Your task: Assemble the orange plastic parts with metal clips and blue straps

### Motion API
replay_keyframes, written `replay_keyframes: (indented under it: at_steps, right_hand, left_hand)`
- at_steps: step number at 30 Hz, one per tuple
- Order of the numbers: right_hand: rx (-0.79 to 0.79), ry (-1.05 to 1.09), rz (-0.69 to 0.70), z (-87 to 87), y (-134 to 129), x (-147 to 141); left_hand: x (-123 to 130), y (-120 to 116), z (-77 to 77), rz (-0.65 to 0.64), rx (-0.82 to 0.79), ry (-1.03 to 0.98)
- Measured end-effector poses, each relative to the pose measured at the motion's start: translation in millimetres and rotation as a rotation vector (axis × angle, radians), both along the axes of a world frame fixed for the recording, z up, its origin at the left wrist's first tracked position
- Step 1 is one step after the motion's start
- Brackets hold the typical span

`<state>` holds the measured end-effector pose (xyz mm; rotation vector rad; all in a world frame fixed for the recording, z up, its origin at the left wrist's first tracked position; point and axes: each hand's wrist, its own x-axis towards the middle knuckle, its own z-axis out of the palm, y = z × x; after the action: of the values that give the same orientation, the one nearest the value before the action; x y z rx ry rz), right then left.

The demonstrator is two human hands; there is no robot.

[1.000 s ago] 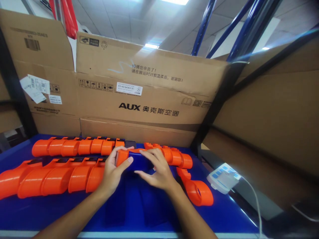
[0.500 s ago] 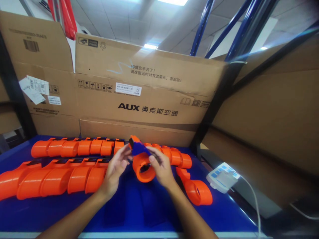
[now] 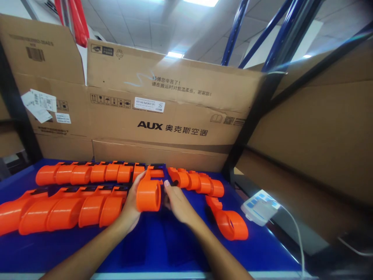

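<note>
My left hand point(image 3: 132, 206) is closed around an orange plastic tape dispenser point(image 3: 147, 195), held above the blue table with its round ring turned toward the right. A narrow toothed arm rises from the top of that ring. My right hand point(image 3: 179, 202) is just to the right, thumb up near the dispenser's edge and fingers curled. Whatever those fingers hold, if anything, is hidden. Behind my hands, a row of similar dispensers point(image 3: 99, 173) with dark upper parts runs along the back. A nearer row point(image 3: 65, 212) lies at left.
More orange dispensers point(image 3: 199, 182) stand at back right, and a single one point(image 3: 233, 225) lies nearer. A white power strip point(image 3: 260, 208) with a cable sits at the right edge of the blue table point(image 3: 101, 254). A cardboard panel point(image 3: 116, 136) and dark metal posts point(image 3: 247, 128) border it.
The dispenser has turned, its ring now facing right, and has shifted left into my left hand. The blue part seen on its top is no longer facing me. My right hand has moved off the ring.
</note>
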<state>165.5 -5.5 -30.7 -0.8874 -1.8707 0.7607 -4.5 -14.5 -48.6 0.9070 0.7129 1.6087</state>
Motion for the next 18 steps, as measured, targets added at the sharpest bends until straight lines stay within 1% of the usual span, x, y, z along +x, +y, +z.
replay_keyframes:
  at_steps: [1,2,4,5,7,8,9,11,14,18]
  right_hand:
    - [0.025,-0.051,-0.026,3.0,-1.2,3.0]
    - [0.089,-0.081,-0.077,7.1,-2.5,6.6]
    - [0.285,-0.081,-0.196,17.2,-6.2,13.8]
    - [0.383,-0.092,-0.196,22.4,-8.5,16.7]
    - [0.517,-0.205,-0.08,30.5,-13.3,19.3]
    - [0.554,-0.279,-0.027,32.8,-15.2,19.1]
    - [0.578,-0.343,0.015,33.8,-16.5,18.0]
    - [0.602,-0.426,0.045,32.7,-16.5,15.1]
    - [0.618,-0.451,0.017,28.0,-12.5,13.5]
    - [0.632,-0.47,-0.003,27.0,-7.7,17.9]
  left_hand:
    - [-0.3,0.4,-0.6,0.015,-0.008,0.005]
    - [-0.8,0.6,-0.5,0.02,-0.008,0.015]
    - [-2.3,1.2,0.6,0.004,0.005,0.049]
    - [-3.0,1.9,1.1,0.005,0.014,0.065]
    - [-3.7,4.4,0.7,0.011,0.029,0.102]
    - [-3.7,6.0,-0.4,0.014,0.033,0.124]
    - [-3.4,7.6,-2.0,0.014,0.037,0.146]
    - [-2.3,10.1,-5.9,0.003,0.042,0.174]
    - [-0.8,10.8,-9.6,-0.054,0.046,0.156]
    - [-0.3,7.2,-6.9,-0.126,0.018,0.1]
